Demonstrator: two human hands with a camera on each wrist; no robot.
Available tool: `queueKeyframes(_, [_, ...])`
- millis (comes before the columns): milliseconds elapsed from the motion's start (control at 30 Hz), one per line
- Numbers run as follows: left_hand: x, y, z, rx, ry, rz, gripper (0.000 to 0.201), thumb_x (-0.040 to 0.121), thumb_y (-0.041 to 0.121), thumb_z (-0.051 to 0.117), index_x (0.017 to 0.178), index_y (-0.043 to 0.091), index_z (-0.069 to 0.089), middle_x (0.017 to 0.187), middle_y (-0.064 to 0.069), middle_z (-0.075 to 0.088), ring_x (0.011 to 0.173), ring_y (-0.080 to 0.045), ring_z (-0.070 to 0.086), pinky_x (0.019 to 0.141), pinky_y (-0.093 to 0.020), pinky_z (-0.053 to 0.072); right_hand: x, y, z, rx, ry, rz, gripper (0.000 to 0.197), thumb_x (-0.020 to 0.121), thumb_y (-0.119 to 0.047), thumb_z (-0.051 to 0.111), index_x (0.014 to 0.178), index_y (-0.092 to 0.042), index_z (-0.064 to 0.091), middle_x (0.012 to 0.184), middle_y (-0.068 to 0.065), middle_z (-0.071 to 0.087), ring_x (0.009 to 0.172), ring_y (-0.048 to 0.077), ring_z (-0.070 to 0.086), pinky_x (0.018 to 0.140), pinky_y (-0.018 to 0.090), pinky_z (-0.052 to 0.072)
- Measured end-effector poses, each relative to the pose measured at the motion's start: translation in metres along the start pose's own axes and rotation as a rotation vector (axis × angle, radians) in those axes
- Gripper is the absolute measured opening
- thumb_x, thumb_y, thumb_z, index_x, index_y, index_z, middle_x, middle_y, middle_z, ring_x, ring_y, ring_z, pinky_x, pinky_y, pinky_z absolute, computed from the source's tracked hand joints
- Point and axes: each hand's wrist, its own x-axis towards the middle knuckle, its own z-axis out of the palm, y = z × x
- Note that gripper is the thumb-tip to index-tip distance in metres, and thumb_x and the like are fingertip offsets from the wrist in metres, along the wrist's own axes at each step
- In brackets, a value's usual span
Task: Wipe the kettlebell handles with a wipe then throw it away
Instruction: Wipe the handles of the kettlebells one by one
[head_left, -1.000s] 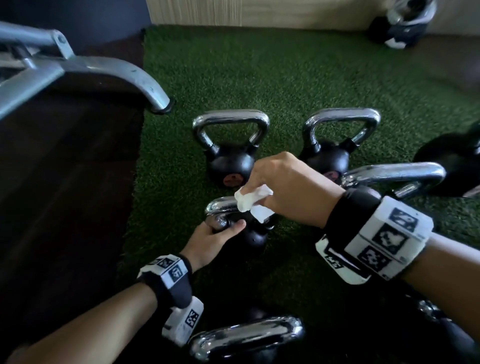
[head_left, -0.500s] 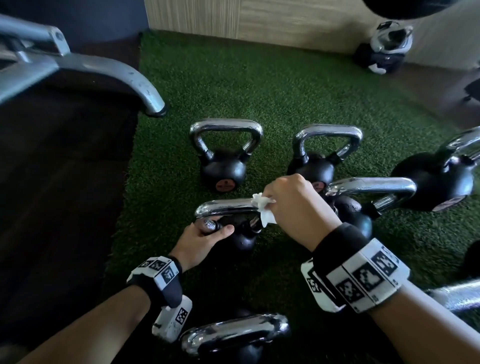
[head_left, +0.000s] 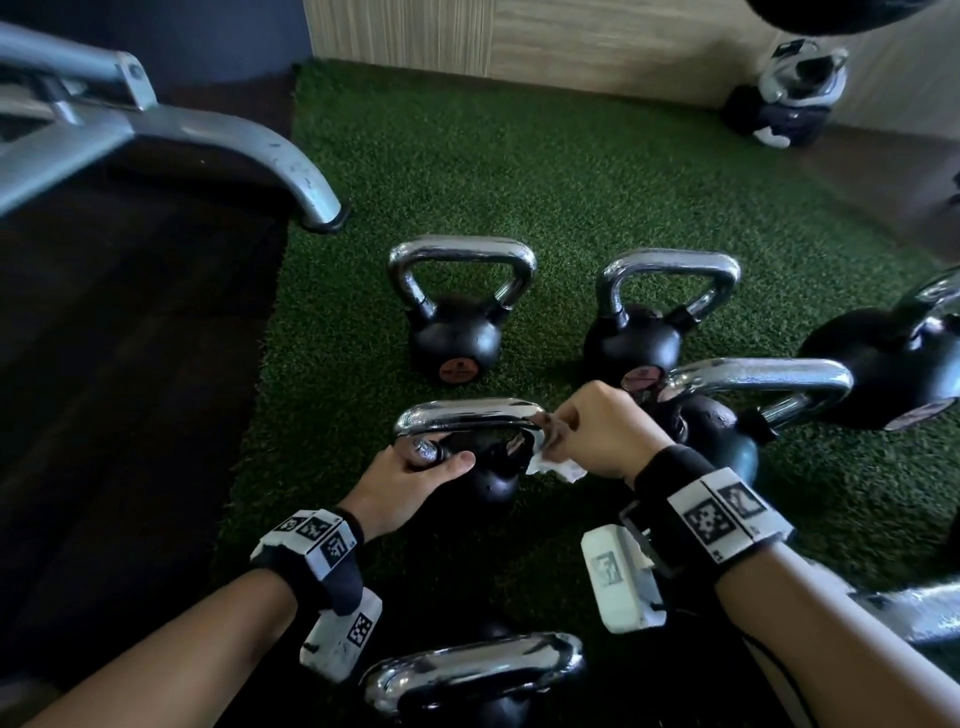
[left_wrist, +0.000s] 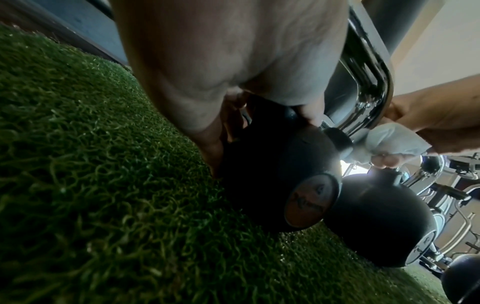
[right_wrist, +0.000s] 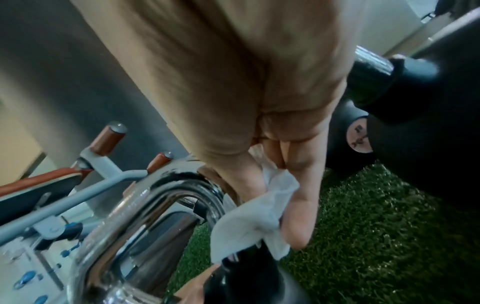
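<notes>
No legible text, number or brand anywhere. Round badges (head_left: 457, 369) on kettlebell bodies: print blurred beyond reading; likewise in left wrist view (left_wrist: 311, 202) and right wrist view (right_wrist: 359, 137). Wristbands (head_left: 727, 512): black-and-white square code patterns only, with small glyphs too blurred to decipher.

Seen from the left wrist, the left hand (left_wrist: 207, 67) grips the near leg of the chrome handle (left_wrist: 374, 90) above a black kettlebell (left_wrist: 272, 174) standing on green turf (left_wrist: 91, 185), while the right hand (left_wrist: 436, 123) pinches a white wipe (left_wrist: 389, 142) against the handle's far leg.
</notes>
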Motion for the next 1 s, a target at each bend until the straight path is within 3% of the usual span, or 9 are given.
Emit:
queueKeyframes(133, [-0.001, 0.004, 0.0, 0.005, -0.012, 0.018, 0.043, 0.088, 0.057, 0.073, 0.128, 0.044, 0.069, 0.127, 0.02, 0.071, 0.124, 0.001, 0.062, 0.115, -0.038, 0.045, 0.008, 0.012, 0.007, 0.108, -0.013, 0.077, 0.007, 0.077, -0.018, 0.086, 0.077, -0.012, 0.082, 0.063, 0.0, 0.062, 0.059, 0.011, 0.051, 0.043, 0.018, 0.038])
queueKeyframes(233, [-0.001, 0.004, -0.001, 0.062, -0.005, -0.007, 0.047, 0.084, 0.066, 0.072, 0.127, 0.048, 0.067, 0.125, 0.023, 0.071, 0.122, 0.003, 0.062, 0.114, -0.038, 0.046, 0.009, 0.016, 0.015, 0.198, -0.054, 0.122, 0.022, 0.074, -0.019, 0.085, 0.059, -0.01, 0.073, 0.058, 0.001, 0.06, 0.062, 0.015, 0.053, 0.057, 0.024, 0.044])
queueKeyframes(333, [-0.003, 0.008, -0.003, 0.137, -0.004, -0.057, 0.052, 0.079, 0.076, 0.069, 0.124, 0.051, 0.067, 0.121, 0.025, 0.072, 0.118, 0.003, 0.064, 0.112, -0.037, 0.048, 0.009, 0.02, 0.021, 0.271, -0.083, 0.157, 0.017, 0.071, -0.016, 0.083, 0.064, -0.005, 0.074, 0.061, 0.005, 0.06, 0.063, 0.018, 0.055, 0.063, 0.033, 0.049])
queueKeyframes(433, [-0.008, 0.019, -0.007, 0.188, -0.03, -0.155, 0.05, 0.072, 0.073, 0.077, 0.115, 0.047, 0.072, 0.114, 0.023, 0.073, 0.112, 0.003, 0.065, 0.106, -0.027, 0.049, 0.008, 0.016, 0.005, 0.132, -0.146, 0.146, 0.022, 0.069, -0.018, 0.09, 0.057, -0.017, 0.071, 0.058, -0.001, 0.06, 0.06, 0.015, 0.055, 0.06, 0.022, 0.047])
queueKeyframes(533, [-0.021, 0.029, -0.025, 0.384, -0.127, -0.252, 0.037, 0.074, 0.05, 0.087, 0.106, 0.045, 0.069, 0.101, 0.026, 0.071, 0.103, 0.005, 0.064, 0.092, -0.016, 0.046, -0.008, -0.004, -0.028, -0.157, -0.125, 0.056, 0.017, 0.07, -0.025, 0.092, 0.076, -0.019, 0.078, 0.061, -0.003, 0.062, 0.061, 0.013, 0.057, 0.048, 0.019, 0.037])
queueKeyframes(667, [-0.041, 0.046, -0.064, 0.442, 0.151, -0.382, 0.009, 0.074, 0.029, 0.085, 0.079, 0.026, 0.078, 0.071, 0.005, 0.078, 0.073, -0.019, 0.077, 0.081, -0.045, 0.064, -0.025, -0.028, -0.068, -0.07, -0.094, -0.086, 0.018, 0.07, -0.03, 0.094, 0.075, -0.023, 0.078, 0.061, -0.007, 0.069, 0.049, 0.001, 0.056, 0.045, 0.015, 0.038])
queueKeyframes(800, [-0.054, 0.114, -0.076, 0.053, 0.386, -0.151, 0.008, 0.092, 0.02, 0.075, 0.086, 0.017, 0.079, 0.081, -0.013, 0.079, 0.071, -0.02, 0.077, 0.07, -0.033, 0.065, -0.03, -0.053, -0.074, 0.294, 0.007, -0.329, 0.018, 0.069, -0.023, 0.094, 0.084, -0.023, 0.083, 0.077, -0.002, 0.079, 0.063, 0.008, 0.064, 0.065, 0.029, 0.05])
queueKeyframes(900, [-0.055, 0.157, -0.065, -0.332, 0.172, -0.152, 0.031, 0.099, 0.036, 0.061, 0.113, 0.012, 0.075, 0.102, -0.013, 0.08, 0.093, -0.026, 0.078, 0.078, -0.031, 0.065, -0.031, -0.069, -0.061, 0.384, 0.047, -0.478, 0.022, 0.067, -0.018, 0.095, 0.084, -0.023, 0.083, 0.079, -0.002, 0.079, 0.078, 0.024, 0.073, 0.074, 0.038, 0.058])
queueKeyframes(1000, [-0.053, 0.165, -0.052, -0.459, 0.002, -0.165, 0.041, 0.093, 0.042, 0.059, 0.114, 0.011, 0.077, 0.116, -0.008, 0.076, 0.103, -0.022, 0.074, 0.077, -0.028, 0.064, -0.028, -0.073, -0.047, 0.474, 0.131, -0.579, 0.019, 0.068, -0.015, 0.094, 0.079, -0.02, 0.08, 0.075, 0.001, 0.077, 0.062, 0.012, 0.065, 0.062, 0.026, 0.054])
